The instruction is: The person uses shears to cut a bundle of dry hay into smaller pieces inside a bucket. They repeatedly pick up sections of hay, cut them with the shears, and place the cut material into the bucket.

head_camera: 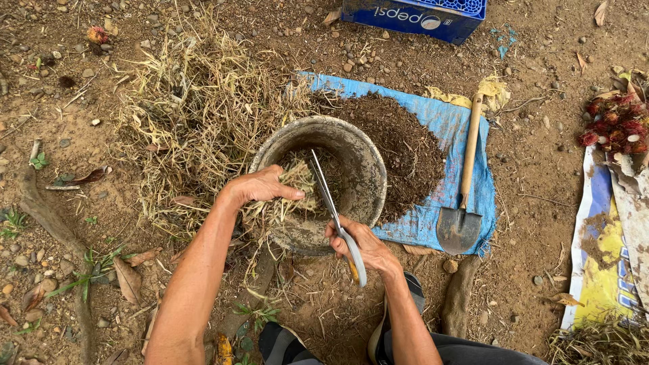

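Dirt ground: left hand (260, 188) grips dry grass (292, 186), right hand (365, 245) holds scissors (336, 215) over bucket (368, 169).

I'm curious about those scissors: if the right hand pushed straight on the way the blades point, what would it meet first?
Probably the dry grass bundle held by the left hand over the bucket. From the right hand, the scissors point up and left, beside that bundle; beyond lies the bucket's far wall. Depth is hard to judge.

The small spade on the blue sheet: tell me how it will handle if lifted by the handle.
The spade probably hangs blade-heavy, since its metal blade is broad and its wooden handle slim. It looks stiff. Lying flat on the blue sheet, it seems unlikely to roll.
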